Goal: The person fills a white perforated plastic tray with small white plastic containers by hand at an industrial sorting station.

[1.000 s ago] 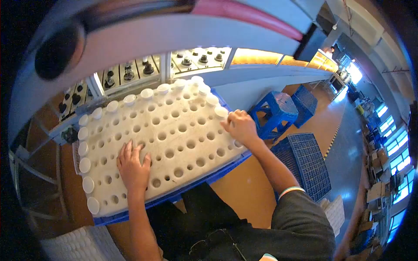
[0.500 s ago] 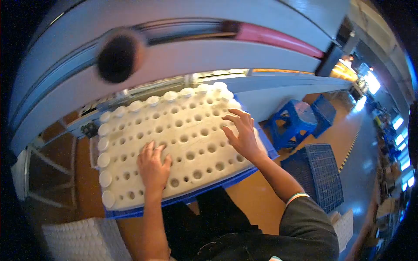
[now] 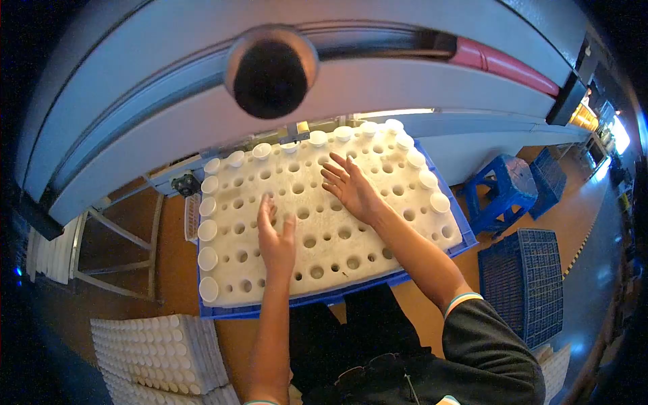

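A thick cream-white board (image 3: 270, 182) with rows of round holes lies in a blue tray (image 3: 317, 300). White round cups (image 3: 343, 133) sit along its left, far and right edges. Over the middle-left of the board is my left hand (image 3: 277, 239), its thumb apart from the fingers and nothing in it. My right hand (image 3: 351, 189) hovers above the centre-right of the board, palm turned inward, fingers spread and empty.
Beyond the board runs a grey machine frame with a round black knob (image 3: 270, 78). Blue stool (image 3: 503, 189) and blue crates (image 3: 526, 283) stand at right. Stacked white cup-filled boards (image 3: 152, 351) are at lower left, a metal frame (image 3: 118, 250) at left.
The view has shifted, so the board appears farther right. My right hand has moved inward from the right side, closer to my left hand. More cups show along the right edge.
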`<control>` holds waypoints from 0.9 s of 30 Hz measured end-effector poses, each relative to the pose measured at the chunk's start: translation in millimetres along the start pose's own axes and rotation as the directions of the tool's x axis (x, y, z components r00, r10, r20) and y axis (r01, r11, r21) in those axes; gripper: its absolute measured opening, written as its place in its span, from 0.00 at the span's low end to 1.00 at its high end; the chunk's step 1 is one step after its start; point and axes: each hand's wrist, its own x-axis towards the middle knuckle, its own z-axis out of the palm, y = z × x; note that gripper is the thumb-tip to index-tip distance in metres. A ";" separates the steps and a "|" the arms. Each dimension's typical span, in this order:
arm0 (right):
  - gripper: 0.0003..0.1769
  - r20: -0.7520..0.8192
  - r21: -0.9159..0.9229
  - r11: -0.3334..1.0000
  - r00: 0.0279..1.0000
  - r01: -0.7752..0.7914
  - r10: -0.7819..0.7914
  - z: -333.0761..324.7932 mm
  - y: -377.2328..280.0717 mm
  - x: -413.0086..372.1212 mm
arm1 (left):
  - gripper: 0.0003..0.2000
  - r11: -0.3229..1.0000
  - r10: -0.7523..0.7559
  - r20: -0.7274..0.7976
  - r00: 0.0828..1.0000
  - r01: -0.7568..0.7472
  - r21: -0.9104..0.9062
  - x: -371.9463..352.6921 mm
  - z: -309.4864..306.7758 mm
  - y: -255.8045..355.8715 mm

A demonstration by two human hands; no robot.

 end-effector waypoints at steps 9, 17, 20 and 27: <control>0.30 -0.028 -0.844 0.504 0.924 0.182 -0.381 29.6 14.7 -6.9 | 0.38 0.997 0.063 -0.001 0.998 -0.063 0.036 45.8 25.2 -7.3; 0.33 0.219 -0.968 0.048 0.921 0.247 -0.323 34.0 22.0 -9.6 | 0.29 0.890 0.094 0.182 0.979 -0.165 0.426 34.2 33.4 1.3; 0.31 0.284 -0.950 -0.009 0.856 0.311 -0.432 29.9 28.8 -5.5 | 0.24 0.974 0.050 0.214 0.975 -0.095 0.205 39.2 26.7 2.9; 0.33 -0.178 -0.875 0.483 0.907 0.032 -0.382 64.5 -33.5 -67.2 | 0.13 0.995 0.068 0.111 0.991 -0.060 -0.079 37.6 28.5 -7.2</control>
